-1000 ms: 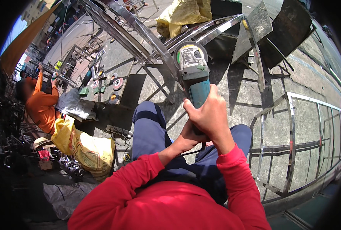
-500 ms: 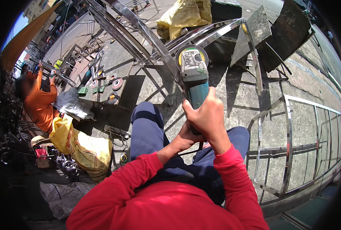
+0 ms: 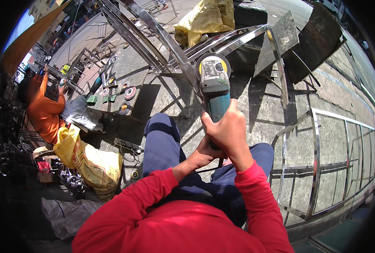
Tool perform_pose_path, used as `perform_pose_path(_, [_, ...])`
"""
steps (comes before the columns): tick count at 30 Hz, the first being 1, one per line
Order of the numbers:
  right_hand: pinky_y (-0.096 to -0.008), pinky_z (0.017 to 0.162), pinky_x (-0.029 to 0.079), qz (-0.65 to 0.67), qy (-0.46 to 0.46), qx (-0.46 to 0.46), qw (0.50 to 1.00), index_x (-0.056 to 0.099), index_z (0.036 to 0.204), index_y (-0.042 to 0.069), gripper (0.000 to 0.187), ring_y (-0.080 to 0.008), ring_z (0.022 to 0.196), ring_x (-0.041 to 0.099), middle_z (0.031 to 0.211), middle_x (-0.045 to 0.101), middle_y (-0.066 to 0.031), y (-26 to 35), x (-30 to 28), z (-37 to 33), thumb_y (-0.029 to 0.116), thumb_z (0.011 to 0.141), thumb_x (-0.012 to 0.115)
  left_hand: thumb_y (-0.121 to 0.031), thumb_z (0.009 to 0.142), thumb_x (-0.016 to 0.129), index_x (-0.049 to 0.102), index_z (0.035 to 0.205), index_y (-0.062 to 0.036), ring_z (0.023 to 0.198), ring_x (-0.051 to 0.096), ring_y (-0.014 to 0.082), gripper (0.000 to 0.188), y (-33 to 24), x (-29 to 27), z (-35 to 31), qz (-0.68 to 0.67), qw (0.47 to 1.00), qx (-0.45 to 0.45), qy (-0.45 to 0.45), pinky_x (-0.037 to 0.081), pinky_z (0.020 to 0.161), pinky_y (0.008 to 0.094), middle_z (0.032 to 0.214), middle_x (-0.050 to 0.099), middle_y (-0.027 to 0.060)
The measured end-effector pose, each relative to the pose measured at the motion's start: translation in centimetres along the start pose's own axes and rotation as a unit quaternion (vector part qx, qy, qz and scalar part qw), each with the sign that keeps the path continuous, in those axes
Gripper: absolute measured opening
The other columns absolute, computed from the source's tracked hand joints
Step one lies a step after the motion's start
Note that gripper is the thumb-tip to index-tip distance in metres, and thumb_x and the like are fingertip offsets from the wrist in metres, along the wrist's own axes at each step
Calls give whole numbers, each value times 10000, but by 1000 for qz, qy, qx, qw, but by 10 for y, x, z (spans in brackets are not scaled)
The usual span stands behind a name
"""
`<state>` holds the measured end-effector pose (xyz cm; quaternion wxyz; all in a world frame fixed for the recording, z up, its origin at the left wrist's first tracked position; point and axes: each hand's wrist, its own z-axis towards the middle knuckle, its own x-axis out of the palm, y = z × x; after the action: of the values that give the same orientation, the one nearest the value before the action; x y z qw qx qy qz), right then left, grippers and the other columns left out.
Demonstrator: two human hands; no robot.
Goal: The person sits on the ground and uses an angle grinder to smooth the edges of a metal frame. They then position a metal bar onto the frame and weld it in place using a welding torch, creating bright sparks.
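Observation:
A teal angle grinder with a worn grey head points away from me, its round disc at the far end. My right hand wraps round the grinder's body. Below it, my left hand is closed round the rear of the handle, partly hidden by the right. The disc lies against or just over a leg of the shiny metal frame; I cannot tell whether they touch. A dark cord runs down from the grinder between my legs.
Another welded metal frame lies at the right. Dark metal sheets lean at the back right, near a yellow sack. On the left, a person in orange sits by a board with several abrasive discs. A power strip lies by my left knee.
The grinder's head has shifted very slightly down and right in the picture, and the whole scene has moved a little too. Both hands keep the same hold.

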<state>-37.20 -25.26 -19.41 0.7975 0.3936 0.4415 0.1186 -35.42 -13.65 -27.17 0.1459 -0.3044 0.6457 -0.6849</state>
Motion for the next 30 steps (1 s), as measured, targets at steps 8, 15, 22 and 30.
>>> perform_pose_path(8, [-476,581,552,4,-16,-21,1000,463,962,-100,591,-444,632,666,662,628,-276,0,-2,-1,358,744,765,-11,746,803,467,1304,-6,883,663,152,652,-2,2,-1,16,1000,-8,2,557,725,299,1018,650,62])
perform_pose_path(15, [-478,582,553,6,-8,-15,1000,472,933,-94,566,-445,643,670,672,632,-286,3,-5,1,356,748,762,-66,748,830,470,1349,-15,1109,591,169,703,-7,4,-4,-8,999,-32,14,508,906,342,1209,604,63])
perform_pose_path(22, [-483,581,550,18,-9,-16,1000,472,925,-97,555,-447,649,671,664,627,-289,5,-6,-1,344,753,762,25,755,769,449,1288,-7,840,671,180,622,-7,7,-3,14,1000,10,-2,563,690,313,975,643,84])
perform_pose_path(30, [-480,591,550,7,-2,-11,1000,465,936,-98,565,-452,656,671,673,628,-294,8,-9,0,345,755,765,24,763,759,447,1283,-5,813,676,175,607,-4,6,-4,-50,999,-7,-10,562,674,311,952,649,85])
